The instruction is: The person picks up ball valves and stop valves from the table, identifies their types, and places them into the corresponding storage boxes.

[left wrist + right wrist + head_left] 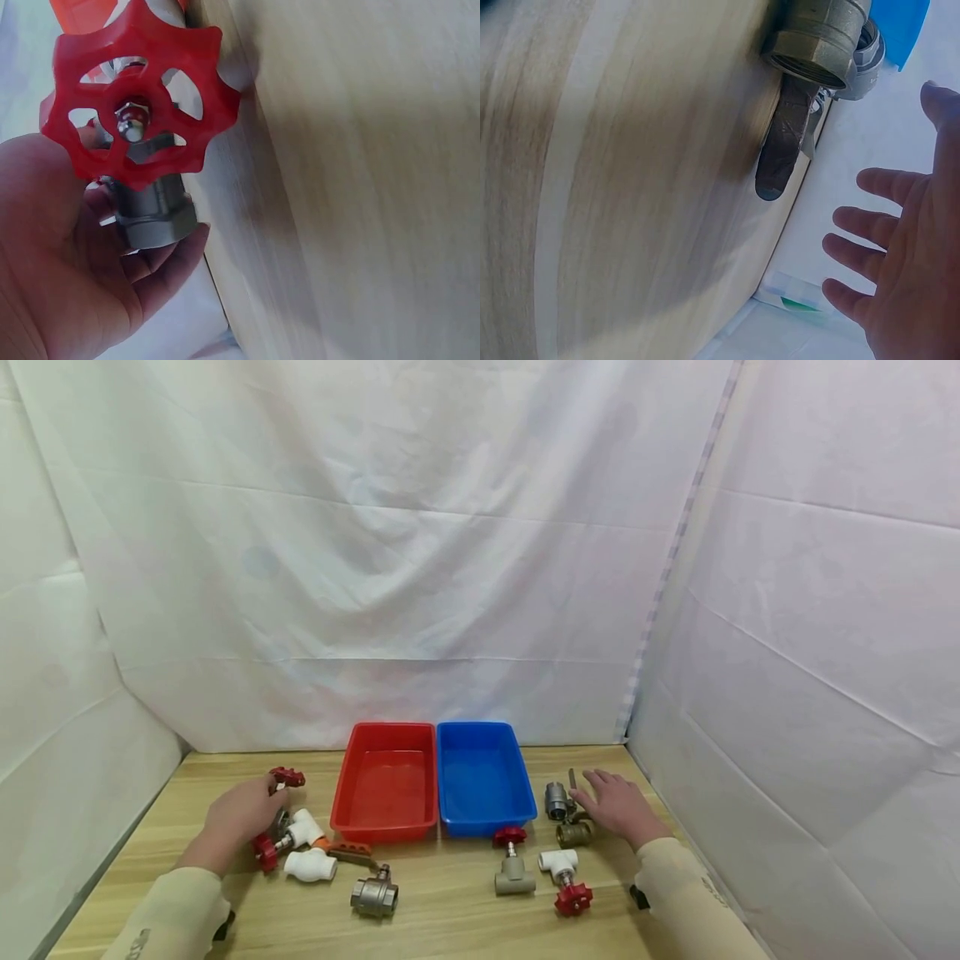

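At the left of the table my left hand (243,814) curls its fingers round the grey metal body (154,214) of a gate valve, whose red handwheel (287,777) shows beyond the fingertips. Another red handwheel (139,97), on a white plastic stop valve (303,829), covers part of that body in the left wrist view. My right hand (618,806) hovers with spread fingers beside a brass ball valve (573,834) and a silver ball valve (557,801). In the right wrist view a dark lever handle (784,142) extends below the brass valve, apart from the fingers.
A red tray (385,832) and a blue tray (487,827) stand side by side at mid-table. Nearer lie a white plastic fitting (311,865), a steel ball valve (375,896) with orange lever, a beige valve (514,882) and a white valve (558,861). White curtains enclose the table.
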`<move>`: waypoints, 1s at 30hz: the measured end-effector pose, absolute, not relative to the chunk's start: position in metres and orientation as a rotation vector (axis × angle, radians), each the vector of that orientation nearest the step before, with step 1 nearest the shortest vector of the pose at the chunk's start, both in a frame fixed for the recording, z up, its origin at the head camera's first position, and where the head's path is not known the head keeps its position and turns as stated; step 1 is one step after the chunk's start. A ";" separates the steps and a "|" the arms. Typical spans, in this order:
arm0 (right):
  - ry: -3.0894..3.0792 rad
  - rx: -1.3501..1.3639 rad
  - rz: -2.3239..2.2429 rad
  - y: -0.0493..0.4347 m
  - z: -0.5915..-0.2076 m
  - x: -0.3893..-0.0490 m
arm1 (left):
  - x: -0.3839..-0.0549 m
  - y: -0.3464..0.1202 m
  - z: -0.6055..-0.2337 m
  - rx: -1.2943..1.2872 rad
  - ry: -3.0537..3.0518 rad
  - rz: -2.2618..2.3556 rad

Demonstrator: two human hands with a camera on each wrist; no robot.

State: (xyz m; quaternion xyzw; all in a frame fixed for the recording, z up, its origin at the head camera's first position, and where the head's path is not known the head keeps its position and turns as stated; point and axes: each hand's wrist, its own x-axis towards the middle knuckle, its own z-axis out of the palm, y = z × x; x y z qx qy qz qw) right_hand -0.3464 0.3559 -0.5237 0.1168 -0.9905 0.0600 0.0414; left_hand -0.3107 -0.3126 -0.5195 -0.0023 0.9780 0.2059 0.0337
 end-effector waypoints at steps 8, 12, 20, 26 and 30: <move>-3.008 0.365 0.212 0.357 -0.524 -0.345 | -0.309 -0.313 -0.512 0.027 3.110 0.764; -3.013 0.353 0.212 0.359 -0.525 -0.345 | -0.312 -0.310 -0.509 0.058 3.098 0.855; -3.026 0.338 0.232 0.361 -0.528 -0.345 | -0.316 -0.294 -0.495 0.129 3.066 1.016; -3.021 0.341 0.246 0.362 -0.528 -0.345 | -0.319 -0.279 -0.479 0.092 3.058 1.022; -2.964 0.373 0.228 0.362 -0.527 -0.346 | -0.321 -0.270 -0.471 0.080 3.062 1.032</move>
